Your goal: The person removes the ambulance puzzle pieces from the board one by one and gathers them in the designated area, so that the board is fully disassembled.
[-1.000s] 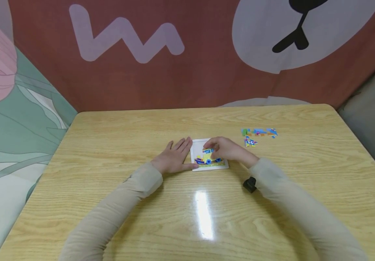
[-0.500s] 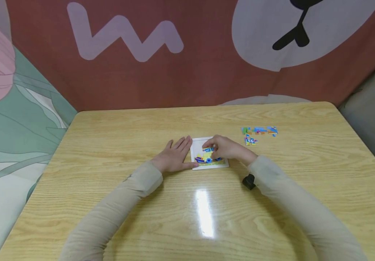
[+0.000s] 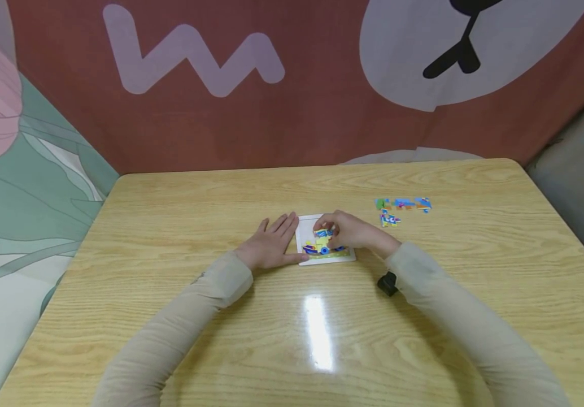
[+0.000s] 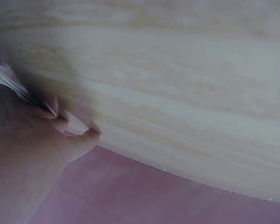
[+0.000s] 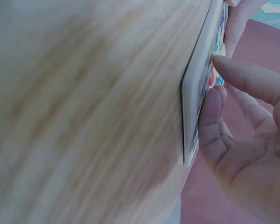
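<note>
A white-framed jigsaw puzzle tray lies on the table, its lower part showing a yellow and blue vehicle. My left hand rests flat at its left side, fingers spread, the thumb on the lower left corner. Over the tray's right half, my right hand pinches a small blue and yellow puzzle piece between thumb and fingers, at the top of the vehicle. The right wrist view shows the thumb and fingertips close to the tray's surface. What lies under the right palm is hidden.
Several loose puzzle pieces lie in a row to the right behind the tray, with another piece just in front of them. A black device is at the right wrist. A fabric backdrop stands behind the table.
The pinched piece has shifted very slightly and looks a little askew against the vehicle below it. My left hand stays in place on the tray.
</note>
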The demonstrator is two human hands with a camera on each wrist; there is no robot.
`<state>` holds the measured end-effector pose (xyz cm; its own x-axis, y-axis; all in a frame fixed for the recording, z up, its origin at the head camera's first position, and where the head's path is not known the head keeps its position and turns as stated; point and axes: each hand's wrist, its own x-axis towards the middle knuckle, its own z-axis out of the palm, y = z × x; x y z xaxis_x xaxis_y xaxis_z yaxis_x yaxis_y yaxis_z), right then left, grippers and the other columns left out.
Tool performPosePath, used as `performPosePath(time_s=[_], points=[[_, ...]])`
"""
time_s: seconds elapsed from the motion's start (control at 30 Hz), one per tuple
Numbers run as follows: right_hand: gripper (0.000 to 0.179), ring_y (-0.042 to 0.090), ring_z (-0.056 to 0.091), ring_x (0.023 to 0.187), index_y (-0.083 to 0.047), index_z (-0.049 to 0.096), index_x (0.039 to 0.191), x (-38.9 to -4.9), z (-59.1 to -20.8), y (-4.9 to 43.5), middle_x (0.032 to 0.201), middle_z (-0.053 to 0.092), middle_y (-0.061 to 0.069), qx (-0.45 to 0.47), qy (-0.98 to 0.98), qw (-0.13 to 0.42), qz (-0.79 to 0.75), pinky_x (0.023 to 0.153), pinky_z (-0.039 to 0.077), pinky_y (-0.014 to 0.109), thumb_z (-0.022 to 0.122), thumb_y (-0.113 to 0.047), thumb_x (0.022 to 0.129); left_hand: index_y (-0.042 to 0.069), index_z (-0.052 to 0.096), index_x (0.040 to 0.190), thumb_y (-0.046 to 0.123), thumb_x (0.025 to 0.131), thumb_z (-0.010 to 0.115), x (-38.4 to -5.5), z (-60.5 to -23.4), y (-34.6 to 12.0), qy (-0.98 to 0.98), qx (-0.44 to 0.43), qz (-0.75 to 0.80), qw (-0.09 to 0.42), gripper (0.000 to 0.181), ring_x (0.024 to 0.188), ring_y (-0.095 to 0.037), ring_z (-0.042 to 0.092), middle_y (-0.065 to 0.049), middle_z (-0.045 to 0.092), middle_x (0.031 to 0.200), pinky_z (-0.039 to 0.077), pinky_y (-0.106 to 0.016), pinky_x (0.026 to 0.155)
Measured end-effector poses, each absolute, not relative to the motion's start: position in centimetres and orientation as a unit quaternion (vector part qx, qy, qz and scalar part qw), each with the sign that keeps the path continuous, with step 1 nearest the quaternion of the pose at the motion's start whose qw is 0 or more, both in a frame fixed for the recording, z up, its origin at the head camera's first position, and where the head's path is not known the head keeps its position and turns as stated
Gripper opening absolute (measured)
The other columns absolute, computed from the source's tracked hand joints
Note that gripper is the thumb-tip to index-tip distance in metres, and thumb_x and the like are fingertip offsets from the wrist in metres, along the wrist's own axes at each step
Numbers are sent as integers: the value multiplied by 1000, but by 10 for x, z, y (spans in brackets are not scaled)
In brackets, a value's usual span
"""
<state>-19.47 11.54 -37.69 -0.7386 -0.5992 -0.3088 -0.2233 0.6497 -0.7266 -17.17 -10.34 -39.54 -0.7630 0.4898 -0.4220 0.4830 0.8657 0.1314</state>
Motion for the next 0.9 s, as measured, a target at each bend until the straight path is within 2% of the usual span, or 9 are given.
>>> performPosePath(time_s=[0.2,0.57,0.73,0.9], points=[[41,21,50,83,-3,58,124,-192,-376,115,120,49,26,-241,871,265,-336,70,44,25,63,5,84,11,-5,154,71,91,32,-172,-394,-104,938,259,11,230,94,151,-22,-3,-4,-7,163,6,-54,121],[38,21,51,84,-5,60,121,-191,-378,116,110,50,19,-225,872,254,-353,70,45,25,67,3,84,12,-6,154,71,91,31,-171,-394,-104,937,260,10,232,94,151,-21,-4,-4,-8,163,5,-53,121],[35,20,51,84,-5,64,118,-193,-378,116,104,56,15,-222,877,237,-353,72,44,26,67,2,84,14,-9,154,73,90,29,-171,-394,-104,937,255,8,238,95,151,-20,-5,-2,-11,162,4,-52,121],[27,17,51,79,-5,66,115,-195,-380,118,105,64,14,-214,880,226,-359,70,44,25,61,-1,89,14,-10,153,73,90,29,-171,-393,-103,937,254,6,239,95,151,-19,-5,-1,-11,162,4,-52,121]])
